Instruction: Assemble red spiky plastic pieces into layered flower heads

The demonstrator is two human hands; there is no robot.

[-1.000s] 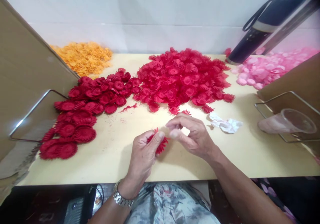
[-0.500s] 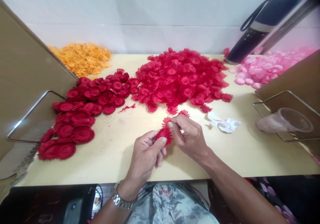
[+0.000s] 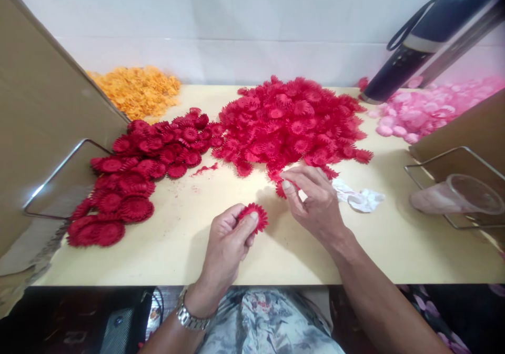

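Observation:
My left hand (image 3: 229, 241), with a metal watch on its wrist, is closed around a round red flower piece (image 3: 260, 218) with a fringed rim. The thumb presses on its face. Up and to the right, at the front of a heap of loose red flower pieces (image 3: 292, 122), my right hand (image 3: 313, 201) has its thumb and fingertips closed on another red flower piece (image 3: 280, 189). The fingers cover most of that piece. Darker red stacked flower pieces (image 3: 136, 208) lie to the left of my hands.
Orange pieces (image 3: 136, 88) are piled at the back left, pink ones (image 3: 434, 107) at the back right. A dark bottle (image 3: 398, 67) leans there. Crumpled tissue (image 3: 365, 200) and a tilted plastic cup (image 3: 434, 196) lie right. Cardboard panels with wire frames flank the table.
My right hand has left the flower piece in my left hand and moved right to a loose piece by the heap. My left hand keeps its hold, slightly lower. The view has shifted a little.

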